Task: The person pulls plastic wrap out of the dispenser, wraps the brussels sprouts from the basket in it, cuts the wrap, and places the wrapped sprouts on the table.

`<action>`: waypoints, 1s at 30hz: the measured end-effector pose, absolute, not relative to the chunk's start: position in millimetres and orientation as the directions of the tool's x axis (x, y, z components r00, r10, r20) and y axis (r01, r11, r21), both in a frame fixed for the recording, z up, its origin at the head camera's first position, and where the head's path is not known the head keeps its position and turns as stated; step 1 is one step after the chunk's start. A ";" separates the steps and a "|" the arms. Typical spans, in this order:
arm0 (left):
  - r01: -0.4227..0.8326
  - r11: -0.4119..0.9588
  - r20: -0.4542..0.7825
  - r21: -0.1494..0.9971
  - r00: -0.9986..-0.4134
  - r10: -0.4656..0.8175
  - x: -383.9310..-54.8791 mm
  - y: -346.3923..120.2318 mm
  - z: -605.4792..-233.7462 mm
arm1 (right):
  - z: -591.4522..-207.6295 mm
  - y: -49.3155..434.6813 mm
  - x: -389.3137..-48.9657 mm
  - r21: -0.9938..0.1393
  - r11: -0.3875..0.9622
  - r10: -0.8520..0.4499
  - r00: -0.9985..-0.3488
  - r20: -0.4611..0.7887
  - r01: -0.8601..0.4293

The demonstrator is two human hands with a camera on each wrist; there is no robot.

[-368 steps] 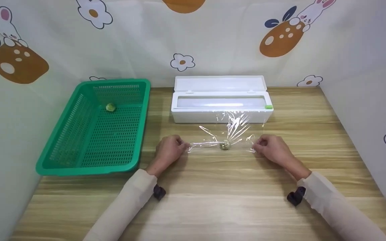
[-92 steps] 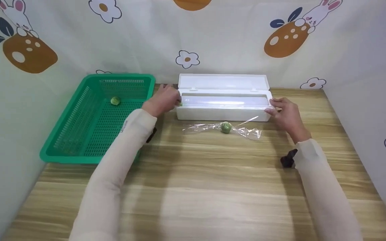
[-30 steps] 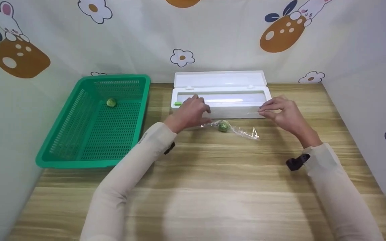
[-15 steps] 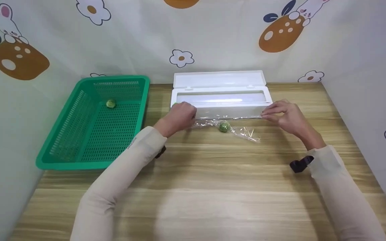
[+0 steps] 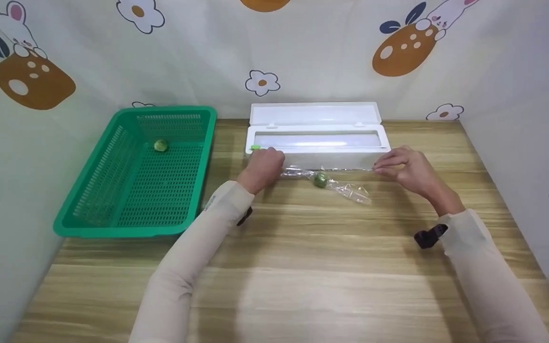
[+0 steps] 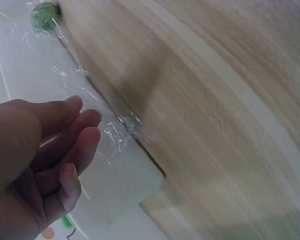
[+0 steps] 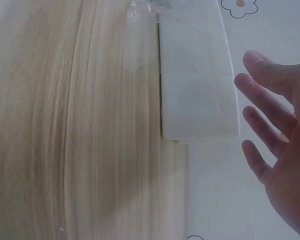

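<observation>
My left hand [image 5: 263,169] pinches the left end of a sheet of plastic wrap [image 5: 334,168] in front of a white wrap dispenser [image 5: 320,158]. At the other end, my right hand [image 5: 405,169] holds the sheet's edge between thumb and forefinger, its other fingers spread in the right wrist view. The sheet hangs down the dispenser's front. Just before it on the table lies a small green Brussels sprout [image 5: 320,179], wrapped in clear film with gathered ends [image 5: 353,191]. The dispenser's lid stands raised, and its green cutter slider [image 5: 255,147] is at the left end.
A green plastic basket [image 5: 131,232] stands on the left of the wooden table [image 5: 303,276], holding one unwrapped sprout [image 5: 160,145]. Patterned curtain walls [image 5: 312,52] rise behind and at both sides.
The first sprout went from under stretched film to wrapped. The cutter slider passed from right to left. My left hand then left the slider and took the film; both hands drew it slightly forward.
</observation>
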State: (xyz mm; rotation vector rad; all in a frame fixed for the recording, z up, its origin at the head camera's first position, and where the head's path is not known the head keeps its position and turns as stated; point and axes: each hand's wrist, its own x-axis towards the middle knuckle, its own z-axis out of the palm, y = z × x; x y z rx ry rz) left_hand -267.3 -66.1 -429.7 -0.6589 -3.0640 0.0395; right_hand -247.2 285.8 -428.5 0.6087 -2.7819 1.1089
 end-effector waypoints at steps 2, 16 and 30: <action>0.414 0.910 0.014 -0.025 -0.910 0.414 -265.3 -67.4 -429.5 | -431.3 285.8 -247.7 -0.642 0.652 -0.340 -0.912 0.229 -0.404; 0.479 0.851 -0.034 0.214 -0.867 0.497 -251.3 -55.4 -415.8 | -442.4 290.9 -245.8 -0.639 0.638 -0.419 -0.890 0.179 -0.429; 0.532 0.788 0.045 0.310 -0.836 0.546 -254.8 -47.2 -434.8 | -442.6 296.4 -247.8 -0.604 0.663 -0.515 -0.855 0.061 -0.443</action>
